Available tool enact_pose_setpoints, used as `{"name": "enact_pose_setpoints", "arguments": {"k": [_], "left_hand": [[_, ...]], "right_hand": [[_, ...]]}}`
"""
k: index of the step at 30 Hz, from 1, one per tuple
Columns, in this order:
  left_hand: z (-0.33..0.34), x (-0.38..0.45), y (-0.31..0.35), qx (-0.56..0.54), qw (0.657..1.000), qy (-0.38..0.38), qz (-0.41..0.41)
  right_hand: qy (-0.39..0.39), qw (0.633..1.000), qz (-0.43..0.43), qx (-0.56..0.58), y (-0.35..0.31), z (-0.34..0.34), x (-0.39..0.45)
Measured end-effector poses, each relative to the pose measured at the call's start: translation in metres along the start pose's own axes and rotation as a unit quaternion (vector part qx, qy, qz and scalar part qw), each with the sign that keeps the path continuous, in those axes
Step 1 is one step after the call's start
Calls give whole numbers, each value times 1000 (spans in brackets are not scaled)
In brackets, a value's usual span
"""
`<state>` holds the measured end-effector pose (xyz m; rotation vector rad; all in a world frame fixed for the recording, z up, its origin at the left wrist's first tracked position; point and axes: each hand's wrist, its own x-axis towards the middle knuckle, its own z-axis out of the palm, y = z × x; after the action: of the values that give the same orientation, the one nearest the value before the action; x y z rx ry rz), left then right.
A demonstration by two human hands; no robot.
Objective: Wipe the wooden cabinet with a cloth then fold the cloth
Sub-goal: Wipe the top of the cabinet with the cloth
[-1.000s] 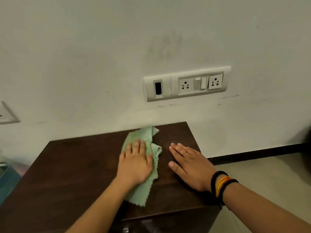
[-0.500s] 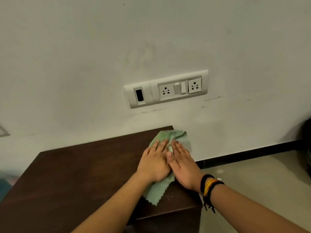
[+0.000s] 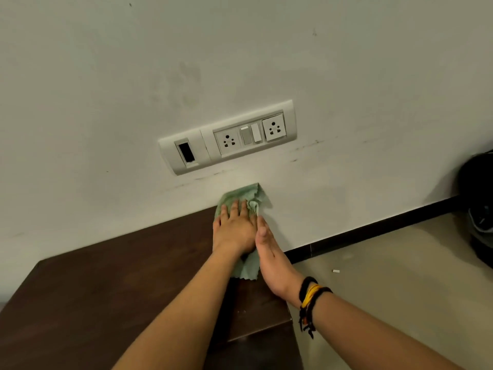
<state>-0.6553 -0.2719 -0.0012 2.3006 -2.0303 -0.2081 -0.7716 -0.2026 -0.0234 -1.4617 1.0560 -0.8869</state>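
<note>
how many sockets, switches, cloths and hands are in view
sockets: 2
switches: 2
green cloth: 1
hands: 2, left hand, right hand
total: 7

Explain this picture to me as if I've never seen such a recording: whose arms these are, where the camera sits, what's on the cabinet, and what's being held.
There is no machine here. A person wears a wide-angle camera on the head, looking forward and down, so the two bare arms are the wearer's own.

The left hand lies flat, pressing a green cloth onto the far right corner of the dark wooden cabinet, against the wall. The right hand, with wristbands, stands on edge beside it, touching the cloth. Neither hand visibly grips the cloth; it is pinned under the palm.

Nothing else visibly lies on the cabinet. A socket panel is on the wall above.
</note>
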Motion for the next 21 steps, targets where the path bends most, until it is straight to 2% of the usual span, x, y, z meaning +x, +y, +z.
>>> {"name": "enact_pose_setpoints", "arguments": {"k": [3,8,12,14,16,18,21], "left_hand": [[16,-17,13,10,1000,-25,10],[21,-82,26,7,999,7,51],[23,-121,32,41,995,11,90],[22,-135,39,71,988,0,139],[23,-155,38,83,980,-18,178],[25,-175,19,71,979,-12,189],[26,-189,-17,62,979,10,193]], "right_hand": [[25,998,22,45,8,-1,-6],[44,983,44,172,2,-8,-24],[41,984,21,169,3,-13,-41],[51,996,9,71,6,-27,-45],[24,993,8,-112,4,-33,-50],[-11,961,1,-276,-2,-18,-56],[-23,912,-27,-409,-12,16,-65]]}}
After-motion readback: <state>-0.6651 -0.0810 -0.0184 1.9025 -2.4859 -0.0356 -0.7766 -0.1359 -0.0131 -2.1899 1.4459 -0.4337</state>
